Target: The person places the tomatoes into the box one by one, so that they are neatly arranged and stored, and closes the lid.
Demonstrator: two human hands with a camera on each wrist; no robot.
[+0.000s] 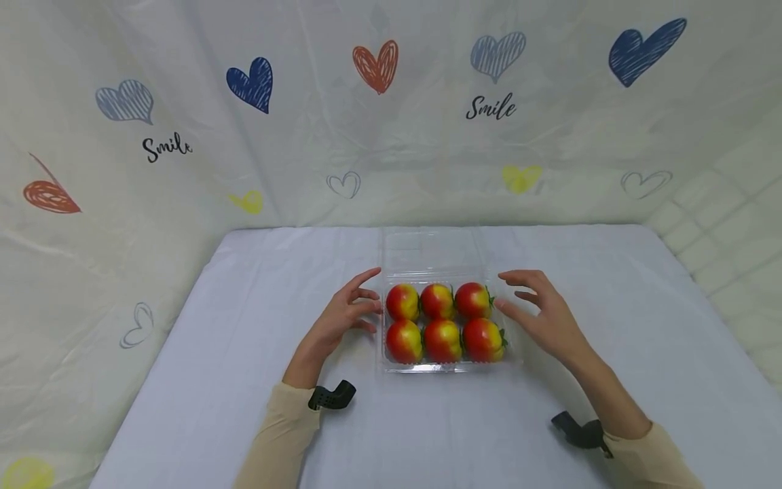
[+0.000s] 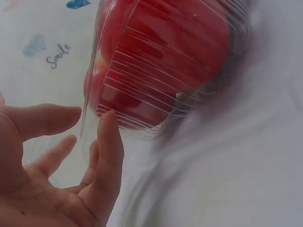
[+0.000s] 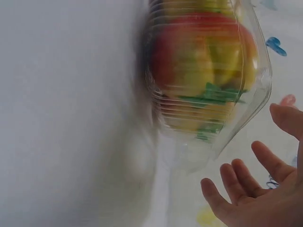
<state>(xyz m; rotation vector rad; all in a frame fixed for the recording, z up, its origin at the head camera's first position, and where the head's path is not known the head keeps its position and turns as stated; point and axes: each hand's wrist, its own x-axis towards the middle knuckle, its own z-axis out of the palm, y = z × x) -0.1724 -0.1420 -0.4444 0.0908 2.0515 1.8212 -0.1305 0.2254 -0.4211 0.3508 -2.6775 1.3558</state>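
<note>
A clear plastic clamshell box [image 1: 421, 369] sits on the table with its lid [image 1: 432, 251] folded back toward the wall. Two rows of round red-and-yellow fruits [image 1: 442, 341] fill it, some showing green leafy tops. My left hand [image 1: 338, 316] is at the box's left side, fingers spread and slightly bent; whether a fingertip touches the rim I cannot tell. On the other side, my right hand [image 1: 546, 318] has its thumb and fingers apart, close to the right rim. In the right wrist view, a gap shows between the fingers [image 3: 232, 184] and the box. Neither hand grips anything.
A white cloth covers the table [image 1: 427, 428]. Behind it hangs a pale sheet [image 1: 427, 149] printed with hearts and "Smile". Black wrist devices sit on the left wrist [image 1: 332, 395] and right wrist [image 1: 580, 432].
</note>
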